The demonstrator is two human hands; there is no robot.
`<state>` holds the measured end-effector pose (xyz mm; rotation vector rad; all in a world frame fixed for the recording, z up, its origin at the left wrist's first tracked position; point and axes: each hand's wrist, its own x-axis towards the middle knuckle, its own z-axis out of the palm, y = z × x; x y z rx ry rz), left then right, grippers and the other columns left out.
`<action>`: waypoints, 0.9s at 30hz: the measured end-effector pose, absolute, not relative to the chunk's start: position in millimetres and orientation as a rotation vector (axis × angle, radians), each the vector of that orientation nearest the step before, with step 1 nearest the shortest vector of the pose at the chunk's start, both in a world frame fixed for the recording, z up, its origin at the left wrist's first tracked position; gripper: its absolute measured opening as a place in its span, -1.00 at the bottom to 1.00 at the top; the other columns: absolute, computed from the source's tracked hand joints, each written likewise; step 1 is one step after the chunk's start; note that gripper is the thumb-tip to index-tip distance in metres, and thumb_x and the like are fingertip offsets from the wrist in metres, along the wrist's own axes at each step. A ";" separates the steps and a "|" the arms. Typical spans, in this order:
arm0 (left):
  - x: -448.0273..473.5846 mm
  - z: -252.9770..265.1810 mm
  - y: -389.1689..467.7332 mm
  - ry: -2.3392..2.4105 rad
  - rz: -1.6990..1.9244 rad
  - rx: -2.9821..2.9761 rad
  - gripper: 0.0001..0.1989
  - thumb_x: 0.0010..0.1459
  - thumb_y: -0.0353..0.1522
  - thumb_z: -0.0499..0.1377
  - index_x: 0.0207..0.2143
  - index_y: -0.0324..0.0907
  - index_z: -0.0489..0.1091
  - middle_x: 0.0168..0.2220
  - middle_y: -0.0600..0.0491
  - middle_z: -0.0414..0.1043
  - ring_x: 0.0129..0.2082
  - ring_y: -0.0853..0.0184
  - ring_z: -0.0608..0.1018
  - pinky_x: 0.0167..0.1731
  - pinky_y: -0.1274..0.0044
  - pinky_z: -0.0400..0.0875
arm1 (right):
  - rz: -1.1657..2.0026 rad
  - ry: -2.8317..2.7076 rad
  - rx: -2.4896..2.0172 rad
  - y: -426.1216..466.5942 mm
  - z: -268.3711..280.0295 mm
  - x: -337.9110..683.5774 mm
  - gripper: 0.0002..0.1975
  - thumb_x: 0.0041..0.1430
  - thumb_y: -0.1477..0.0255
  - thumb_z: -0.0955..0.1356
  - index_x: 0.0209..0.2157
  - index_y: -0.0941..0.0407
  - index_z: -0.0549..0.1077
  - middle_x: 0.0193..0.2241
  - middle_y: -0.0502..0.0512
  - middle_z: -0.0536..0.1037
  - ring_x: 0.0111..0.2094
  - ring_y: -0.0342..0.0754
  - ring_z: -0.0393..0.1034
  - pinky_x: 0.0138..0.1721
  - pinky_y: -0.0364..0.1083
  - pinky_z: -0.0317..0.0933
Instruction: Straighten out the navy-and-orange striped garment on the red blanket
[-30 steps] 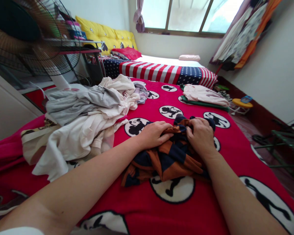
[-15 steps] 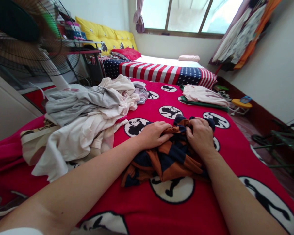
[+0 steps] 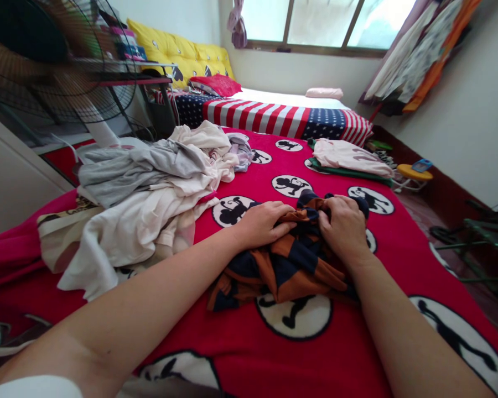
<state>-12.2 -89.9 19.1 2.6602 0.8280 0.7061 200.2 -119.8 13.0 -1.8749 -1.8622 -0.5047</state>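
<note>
A crumpled shirt in orange and navy stripes lies in front of me on a red blanket with monkey prints. My left hand is closed on its bunched upper edge. Gripping the same edge a little to the right is my right hand, with cloth gathered between finger and thumb. Some of the shirt is hidden under both hands. Beyond, at the far right of the blanket, a pale pink shirt lies flat on a dark green garment.
To the left is a loose heap of white and grey clothes. A running fan stands behind that heap. Across the room is a bed with a stars-and-stripes cover. A yellow stool stands at the right by the wall.
The view has shifted slightly. Both hands keep their hold on the striped shirt, and the cloth lies almost as before.
</note>
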 end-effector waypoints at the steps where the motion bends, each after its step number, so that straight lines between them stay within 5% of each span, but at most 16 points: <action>1: -12.2 18.9 -89.8 0.824 0.707 2.661 -0.67 0.28 -0.28 0.09 0.03 -0.22 0.39 -0.06 -0.06 0.48 -0.07 0.19 0.52 -0.07 0.44 0.39 | -0.506 -1.863 -1.875 -119.8 13.0 200.2 -0.84 0.12 0.43 0.25 -0.30 0.16 0.43 -0.15 0.34 0.53 0.02 0.22 0.33 -0.09 0.10 0.25; 27: -12.1 20.1 -90.2 0.835 0.689 2.665 -0.69 0.28 -0.28 0.09 0.02 -0.21 0.39 -0.08 -0.05 0.48 -0.09 0.21 0.52 -0.08 0.45 0.39 | -0.521 -1.853 -1.811 -119.4 11.1 201.3 -0.86 0.11 0.44 0.25 -0.32 0.13 0.42 -0.20 0.31 0.54 -0.02 0.20 0.33 -0.13 0.09 0.23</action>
